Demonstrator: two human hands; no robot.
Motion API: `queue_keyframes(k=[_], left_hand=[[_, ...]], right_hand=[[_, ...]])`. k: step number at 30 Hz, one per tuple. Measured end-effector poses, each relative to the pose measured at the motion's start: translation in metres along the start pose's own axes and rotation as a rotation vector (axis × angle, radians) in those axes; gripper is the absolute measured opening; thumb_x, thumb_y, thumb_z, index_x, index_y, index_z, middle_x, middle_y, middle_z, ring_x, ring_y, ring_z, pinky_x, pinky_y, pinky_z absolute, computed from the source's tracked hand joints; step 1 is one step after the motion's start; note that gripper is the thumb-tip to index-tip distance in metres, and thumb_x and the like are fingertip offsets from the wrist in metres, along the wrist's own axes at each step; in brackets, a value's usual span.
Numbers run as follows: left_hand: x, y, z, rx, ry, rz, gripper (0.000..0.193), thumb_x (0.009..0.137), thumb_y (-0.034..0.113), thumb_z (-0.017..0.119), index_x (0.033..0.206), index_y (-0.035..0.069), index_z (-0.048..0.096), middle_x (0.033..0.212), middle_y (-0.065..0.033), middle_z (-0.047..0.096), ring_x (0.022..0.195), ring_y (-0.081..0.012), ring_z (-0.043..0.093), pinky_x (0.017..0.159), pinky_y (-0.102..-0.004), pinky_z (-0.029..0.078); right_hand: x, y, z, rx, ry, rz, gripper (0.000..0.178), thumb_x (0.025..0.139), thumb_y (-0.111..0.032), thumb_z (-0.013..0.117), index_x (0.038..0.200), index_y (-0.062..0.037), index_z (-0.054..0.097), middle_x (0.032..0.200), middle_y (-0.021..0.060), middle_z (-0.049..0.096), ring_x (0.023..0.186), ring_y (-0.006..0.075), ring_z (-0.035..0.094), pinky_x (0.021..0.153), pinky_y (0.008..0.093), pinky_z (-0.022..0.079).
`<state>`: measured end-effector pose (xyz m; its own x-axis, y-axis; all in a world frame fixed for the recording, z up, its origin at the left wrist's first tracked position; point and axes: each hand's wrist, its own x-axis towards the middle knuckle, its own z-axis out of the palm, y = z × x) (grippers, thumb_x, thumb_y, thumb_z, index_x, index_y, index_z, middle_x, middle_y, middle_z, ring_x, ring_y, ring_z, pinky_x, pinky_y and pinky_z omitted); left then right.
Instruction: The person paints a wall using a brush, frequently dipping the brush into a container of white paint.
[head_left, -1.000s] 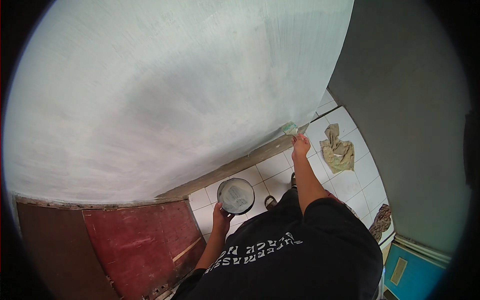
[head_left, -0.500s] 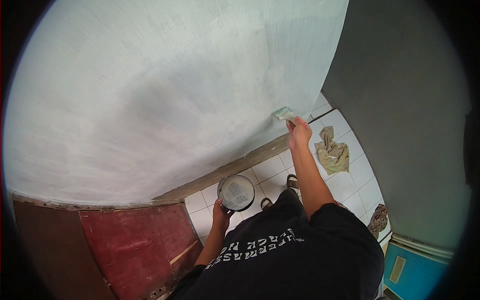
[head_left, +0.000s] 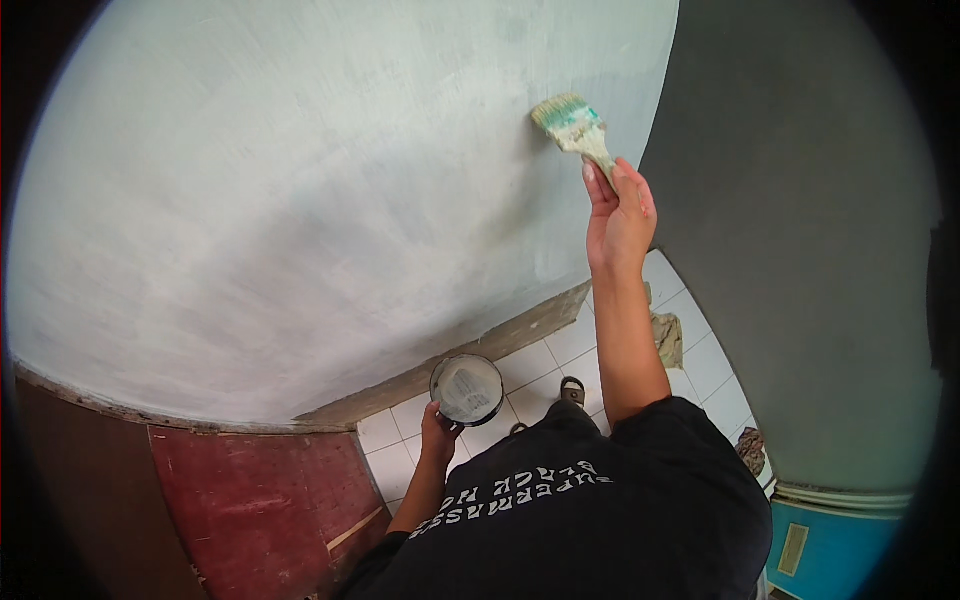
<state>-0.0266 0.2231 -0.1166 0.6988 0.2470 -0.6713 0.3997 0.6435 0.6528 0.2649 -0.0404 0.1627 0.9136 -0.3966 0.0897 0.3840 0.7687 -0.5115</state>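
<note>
A wide paintbrush [head_left: 573, 126] is raised in front of the pale wall, its bristles stained green and whitish. My right hand [head_left: 622, 215] is closed round its handle, the arm stretched out. I cannot tell whether the bristles touch the wall [head_left: 400, 190], which carries streaky whitish paint. Lower down, close to my body, my left hand [head_left: 438, 428] grips the rim and side of a round dark-edged paint bucket [head_left: 468, 390]. Greyish-white paint coats its inside; a paler patch shows at its middle.
A grey wall [head_left: 790, 250] rises on the right. White floor tiles [head_left: 700, 350] hold a crumpled cloth [head_left: 668, 338], partly behind my right forearm, and a second rag [head_left: 750, 450]. A red panel [head_left: 260, 510] stands at lower left, a blue box-like thing [head_left: 840, 545] at lower right.
My right hand has lifted the paintbrush upward along the wall, from near its bottom edge to much higher. The left hand still holds the bucket in nearly the same place.
</note>
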Motion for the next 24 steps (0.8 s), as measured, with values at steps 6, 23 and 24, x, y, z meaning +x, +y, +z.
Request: queue_keyframes(k=[6, 23, 24], left_hand=[[0.002, -0.008, -0.014, -0.009, 0.046, -0.034, 0.053, 0.088, 0.045, 0.045, 0.128, 0.012, 0.044, 0.130, -0.0120, 0.053, 0.121, -0.0283, 0.047, 0.103, -0.0504, 0.029], [0.006, -0.006, -0.016, 0.070, -0.024, -0.068, 0.047, 0.087, 0.044, 0.047, 0.121, 0.011, 0.047, 0.128, -0.0127, 0.053, 0.118, -0.0282, 0.049, 0.101, -0.0500, 0.032], [0.008, -0.007, -0.016, 0.067, -0.023, -0.074, 0.047, 0.087, 0.044, 0.047, 0.121, 0.011, 0.046, 0.128, -0.0128, 0.053, 0.117, -0.0282, 0.049, 0.101, -0.0498, 0.032]], right_hand=[[-0.017, 0.073, -0.127, -0.183, 0.191, 0.120, 0.021, 0.091, -0.001, 0.054, 0.108, 0.0093, 0.051, 0.102, 0.0185, 0.060, 0.089, 0.0256, 0.065, 0.085, 0.0315, 0.056], [-0.010, 0.094, -0.115, -0.354, 0.261, 0.174, 0.016, 0.087, -0.003, 0.057, 0.099, 0.0069, 0.054, 0.091, 0.0127, 0.060, 0.076, 0.0232, 0.064, 0.072, 0.0346, 0.057], [-0.010, 0.074, -0.087, -0.306, 0.220, 0.133, 0.017, 0.087, -0.002, 0.057, 0.101, 0.0082, 0.054, 0.092, 0.0134, 0.059, 0.076, 0.0234, 0.064, 0.071, 0.0339, 0.058]])
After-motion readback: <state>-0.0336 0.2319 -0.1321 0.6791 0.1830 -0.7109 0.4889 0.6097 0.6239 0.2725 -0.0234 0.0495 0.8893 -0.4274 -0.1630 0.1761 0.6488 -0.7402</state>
